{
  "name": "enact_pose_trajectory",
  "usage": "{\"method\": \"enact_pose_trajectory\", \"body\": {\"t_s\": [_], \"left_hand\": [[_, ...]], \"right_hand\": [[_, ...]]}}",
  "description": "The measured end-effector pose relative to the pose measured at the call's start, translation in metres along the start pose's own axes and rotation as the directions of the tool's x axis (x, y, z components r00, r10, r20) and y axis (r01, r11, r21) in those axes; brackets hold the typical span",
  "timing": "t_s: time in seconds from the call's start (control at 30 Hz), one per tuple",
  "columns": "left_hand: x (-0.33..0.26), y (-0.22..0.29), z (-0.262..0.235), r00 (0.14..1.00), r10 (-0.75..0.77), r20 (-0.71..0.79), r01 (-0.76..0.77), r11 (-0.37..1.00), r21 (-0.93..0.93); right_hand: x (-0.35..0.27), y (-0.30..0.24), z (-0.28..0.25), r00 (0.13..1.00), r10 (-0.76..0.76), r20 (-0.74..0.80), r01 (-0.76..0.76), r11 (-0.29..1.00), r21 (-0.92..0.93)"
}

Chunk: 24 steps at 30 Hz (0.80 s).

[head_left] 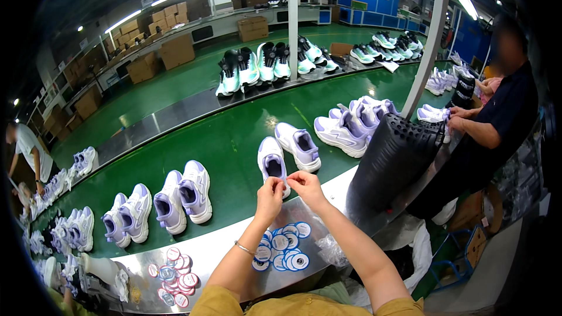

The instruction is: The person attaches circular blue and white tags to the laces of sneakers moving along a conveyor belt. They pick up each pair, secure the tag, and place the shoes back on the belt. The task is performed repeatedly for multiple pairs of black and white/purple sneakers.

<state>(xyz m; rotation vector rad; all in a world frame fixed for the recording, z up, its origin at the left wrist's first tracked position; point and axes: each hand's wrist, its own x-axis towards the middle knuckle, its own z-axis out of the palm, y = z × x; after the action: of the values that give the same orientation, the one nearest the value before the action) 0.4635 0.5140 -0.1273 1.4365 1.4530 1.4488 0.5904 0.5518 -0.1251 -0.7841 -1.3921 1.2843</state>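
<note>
Both hands, left hand [270, 194] and right hand [304, 185], pinch at the heel of a sneaker [273, 164] (white and lilac), its toe pointing away across the belt [234, 140].

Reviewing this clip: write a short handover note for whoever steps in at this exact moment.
Left hand and right hand: both raised together, fingertips pinching something small over the heel of the white-and-lilac sneaker; what they pinch is too small to tell.
Round blue-and-white tags lie heaped on the metal ledge below the wrists; round red-and-white tags sit further left.
Done: cannot tell.
Left: lilac sneaker pairs line the green belt.
</note>
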Motion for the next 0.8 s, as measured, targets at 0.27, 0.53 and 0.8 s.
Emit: {"method": "enact_pose_trajectory", "body": {"t_s": [0.27, 0.53, 0.8], "left_hand": [[0.002, 0.001, -0.006, 0.997, 0.037, -0.073, -0.039, 0.999, -0.02], [0.002, 0.004, -0.009, 0.999, 0.038, -0.021, -0.04, 0.991, -0.124], [0.0, 0.008, -0.011, 1.0, 0.018, -0.011, -0.02, 0.98, -0.197]], "right_hand": [[0.001, -0.008, 0.002, 0.992, 0.125, 0.013, -0.125, 0.989, 0.083], [0.005, -0.008, 0.007, 0.995, 0.091, 0.045, -0.094, 0.993, 0.078], [0.009, 0.005, 0.012, 0.992, 0.051, 0.119, -0.061, 0.995, 0.084]]}}
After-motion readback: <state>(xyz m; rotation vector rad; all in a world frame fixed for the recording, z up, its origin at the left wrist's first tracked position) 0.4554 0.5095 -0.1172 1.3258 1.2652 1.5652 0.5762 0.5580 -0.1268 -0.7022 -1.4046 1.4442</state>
